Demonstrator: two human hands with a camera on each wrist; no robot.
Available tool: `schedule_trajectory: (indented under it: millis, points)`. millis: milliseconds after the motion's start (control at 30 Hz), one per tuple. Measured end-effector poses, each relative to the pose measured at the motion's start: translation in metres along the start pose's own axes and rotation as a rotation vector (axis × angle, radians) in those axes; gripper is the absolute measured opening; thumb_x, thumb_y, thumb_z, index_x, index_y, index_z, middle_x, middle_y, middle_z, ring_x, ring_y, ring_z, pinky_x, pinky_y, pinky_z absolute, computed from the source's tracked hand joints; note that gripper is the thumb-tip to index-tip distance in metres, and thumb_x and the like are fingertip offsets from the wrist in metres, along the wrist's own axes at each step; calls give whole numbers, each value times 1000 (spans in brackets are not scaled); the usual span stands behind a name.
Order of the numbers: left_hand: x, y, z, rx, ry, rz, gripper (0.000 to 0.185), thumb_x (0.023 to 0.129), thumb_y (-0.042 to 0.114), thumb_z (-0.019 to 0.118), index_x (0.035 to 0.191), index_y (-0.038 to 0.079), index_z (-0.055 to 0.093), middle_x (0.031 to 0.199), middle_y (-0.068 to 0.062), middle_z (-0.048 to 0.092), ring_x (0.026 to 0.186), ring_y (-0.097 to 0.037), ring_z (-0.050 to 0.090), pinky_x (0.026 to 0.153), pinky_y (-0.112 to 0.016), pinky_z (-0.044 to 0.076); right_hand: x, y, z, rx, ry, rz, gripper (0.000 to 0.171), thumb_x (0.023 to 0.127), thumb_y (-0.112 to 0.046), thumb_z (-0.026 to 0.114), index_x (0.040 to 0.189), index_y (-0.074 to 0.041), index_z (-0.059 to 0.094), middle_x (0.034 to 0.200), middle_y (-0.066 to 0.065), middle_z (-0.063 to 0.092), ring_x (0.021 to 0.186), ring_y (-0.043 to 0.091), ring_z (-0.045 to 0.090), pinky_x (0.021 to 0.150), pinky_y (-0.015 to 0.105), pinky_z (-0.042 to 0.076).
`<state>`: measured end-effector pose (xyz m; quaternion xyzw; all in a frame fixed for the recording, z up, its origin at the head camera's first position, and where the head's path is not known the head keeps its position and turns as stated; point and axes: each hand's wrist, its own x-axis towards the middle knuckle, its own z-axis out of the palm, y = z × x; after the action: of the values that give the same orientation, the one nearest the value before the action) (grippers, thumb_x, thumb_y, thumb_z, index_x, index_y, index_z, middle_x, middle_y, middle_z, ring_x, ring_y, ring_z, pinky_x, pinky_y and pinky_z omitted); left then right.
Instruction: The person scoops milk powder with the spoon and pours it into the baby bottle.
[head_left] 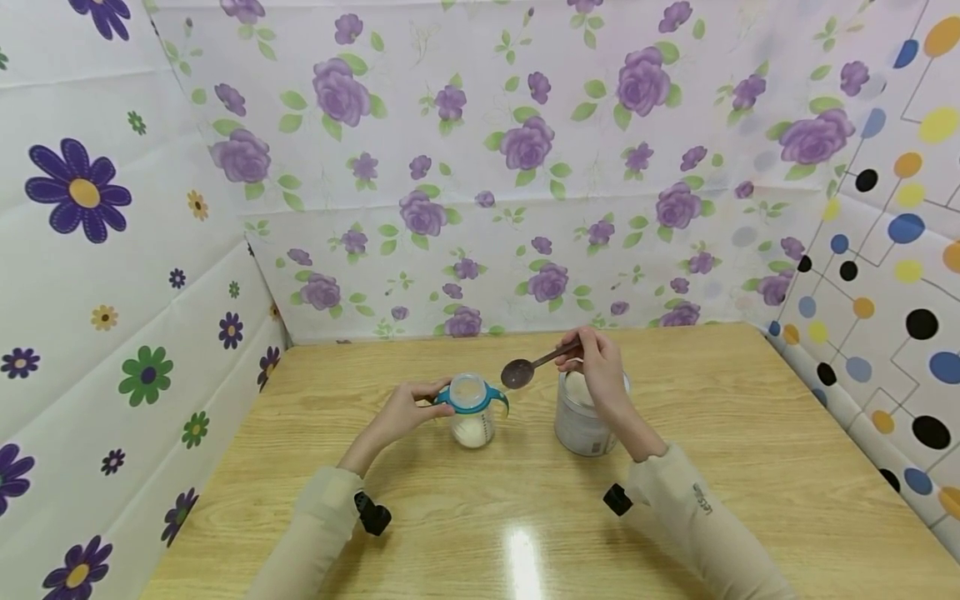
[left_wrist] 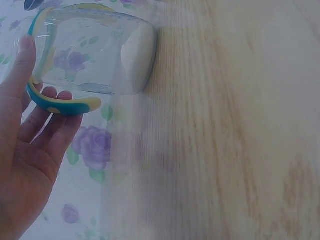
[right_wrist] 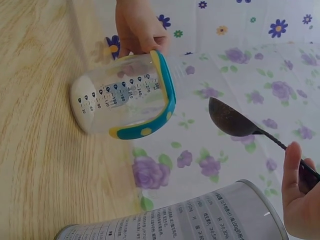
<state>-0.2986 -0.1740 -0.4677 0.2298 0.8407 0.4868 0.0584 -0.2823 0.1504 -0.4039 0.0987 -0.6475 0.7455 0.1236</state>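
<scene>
A clear baby bottle (head_left: 472, 432) with a teal-and-yellow two-handled collar stands upright on the table, its top uncapped. White powder (right_wrist: 82, 100) lies in its bottom, below printed measuring marks. My left hand (head_left: 401, 414) grips the bottle at its collar and left handle (left_wrist: 62, 106). To the right, my right hand (head_left: 600, 371) pinches the handle of a dark brown spoon (head_left: 517, 374). The spoon's bowl hangs between bottle and can, higher than the bottle's rim, with faint pale residue on it. Beneath the right hand stands an open metal can (head_left: 585, 429) holding pale powder (head_left: 577, 387).
A wood-grain table (head_left: 510, 492) carries the bottle and can. Flowered sheeting (head_left: 480, 167) rises behind it, with patterned sheets on the left and right sides. Small black devices (head_left: 372, 513) are strapped at both wrists, over light sleeves.
</scene>
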Motion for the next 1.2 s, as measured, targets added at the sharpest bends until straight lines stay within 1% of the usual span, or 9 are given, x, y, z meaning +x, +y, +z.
schedule_trajectory:
  millis: [133,367,600,900,1033,1067,1100,1200]
  points:
    - [1,0,0,11,6,-15,60,83,34,74,138,19,55,137,-7,59,94,-19,60,70,-27,52,1,0,-3,8,17,-5,41,107,-21,33,93,10,56,81,3,63,63,8,62,58,21,56]
    - [0,-1,0,13,0,-22,62,83,36,74,139,18,54,138,-7,57,94,-18,60,72,-28,52,2,-1,-7,48,33,38,39,107,-22,33,90,4,56,82,3,63,61,8,62,58,20,56]
    - [-1,2,-1,14,7,-27,63,82,37,74,139,18,54,139,-8,57,95,-18,60,72,-28,52,4,-1,-12,78,50,67,38,107,-22,33,88,2,56,80,1,64,59,8,61,57,19,55]
    - [-1,0,0,2,1,-40,61,83,34,74,138,19,55,141,-7,54,98,-20,60,73,-28,52,5,-1,-19,82,66,89,36,106,-21,34,87,-1,56,80,2,63,60,8,61,58,19,55]
    - [-1,0,0,-2,3,-48,60,84,31,74,139,19,54,143,-8,53,100,-22,60,73,-28,52,5,-2,-22,80,83,101,36,106,-21,34,86,-1,57,81,1,63,60,7,61,57,18,55]
    - [-1,0,0,1,2,-55,59,85,29,74,139,18,54,143,-8,52,101,-23,60,74,-30,52,6,-3,-23,79,83,102,36,106,-21,34,87,-2,57,81,1,63,60,7,60,57,18,55]
    - [-2,4,0,1,-3,-56,59,86,26,73,140,16,53,144,-10,51,102,-25,60,75,-33,53,6,-3,-23,81,82,105,36,107,-21,33,87,-2,57,81,0,63,60,7,60,57,18,55]
    - [-6,19,-2,-2,-17,-60,58,87,23,72,140,13,52,144,-12,50,106,-27,60,77,-34,54,7,-6,-24,95,81,111,36,106,-18,33,86,-2,57,81,1,63,59,8,61,57,19,55]
